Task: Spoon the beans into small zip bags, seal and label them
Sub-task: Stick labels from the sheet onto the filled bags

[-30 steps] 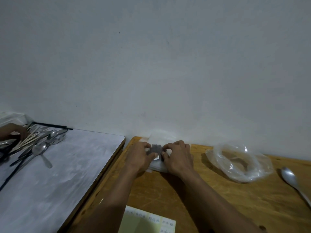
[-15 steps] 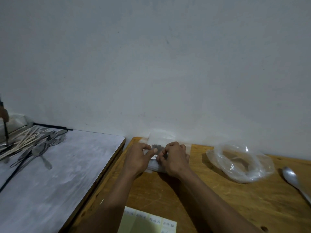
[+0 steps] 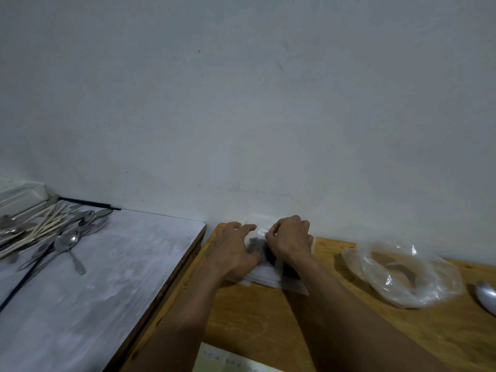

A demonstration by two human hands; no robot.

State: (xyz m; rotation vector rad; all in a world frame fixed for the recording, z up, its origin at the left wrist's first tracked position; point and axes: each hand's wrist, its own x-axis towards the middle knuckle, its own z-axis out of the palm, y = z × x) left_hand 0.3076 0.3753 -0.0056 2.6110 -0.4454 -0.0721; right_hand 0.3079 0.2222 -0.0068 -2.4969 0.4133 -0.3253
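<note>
A small clear zip bag (image 3: 255,244) of dark beans, seemingly white-labelled, lies flat against the wall.

A grey-white tabletop (image 3: 88,291) stands on the left, touching the wooden table (image 3: 268,326). At its far left corner lies a heap of cutlery (image 3: 53,232) — spoons, forks and pale wooden sticks — with a black cable (image 3: 24,284) beside it.
</note>
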